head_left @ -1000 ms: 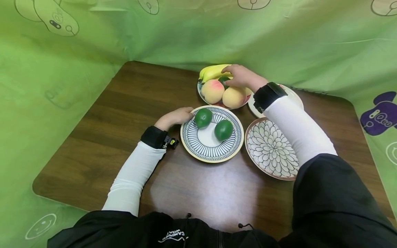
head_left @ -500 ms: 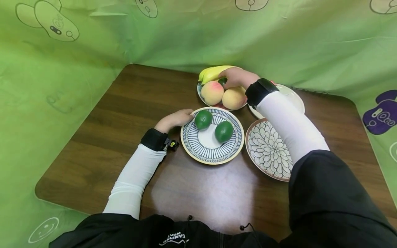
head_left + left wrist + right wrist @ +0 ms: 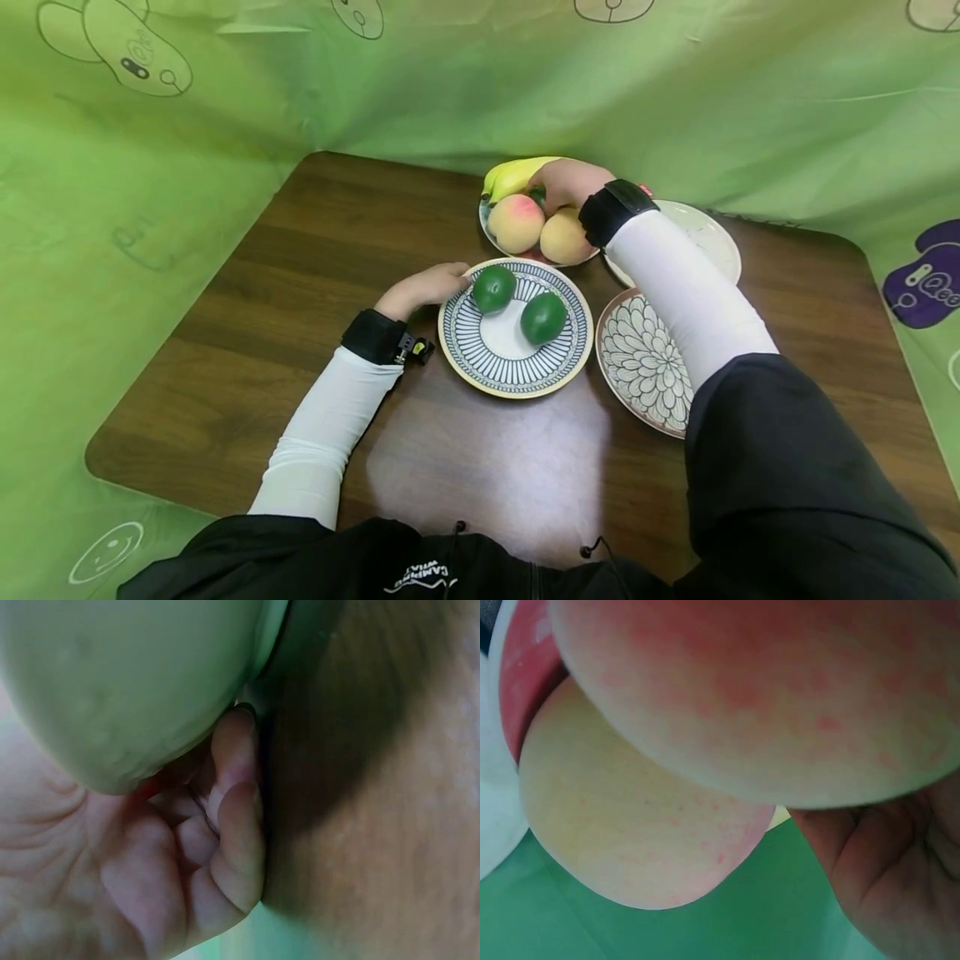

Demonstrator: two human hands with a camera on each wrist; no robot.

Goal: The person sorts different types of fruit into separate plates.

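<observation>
My left hand (image 3: 429, 284) holds the near-left rim of a blue-striped plate (image 3: 459, 354), thumb on top. In the left wrist view its fingers (image 3: 234, 817) curl under the plate's pale underside (image 3: 135, 675). Two green fruits (image 3: 493, 288) (image 3: 543, 318) lie on that plate. My right hand (image 3: 558, 185) reaches into the fruit bowl (image 3: 486, 230) at the back and curls over a dark green fruit (image 3: 536, 197) between the bananas (image 3: 510, 175) and two peaches (image 3: 516, 223) (image 3: 562, 237). The right wrist view shows the peaches (image 3: 765, 690) (image 3: 630, 817) close up beside my palm (image 3: 900, 870).
A flower-patterned plate (image 3: 637, 358) sits to the right of the striped one, and a white plate (image 3: 708, 237) lies behind it under my right forearm. All stand on a dark wooden table (image 3: 300, 250) ringed by green cloth (image 3: 150, 208).
My right hand has pushed left and deeper into the bowl, closing over the dark green fruit, and the forearm swung left. The left hand and the striped plate have stayed put.
</observation>
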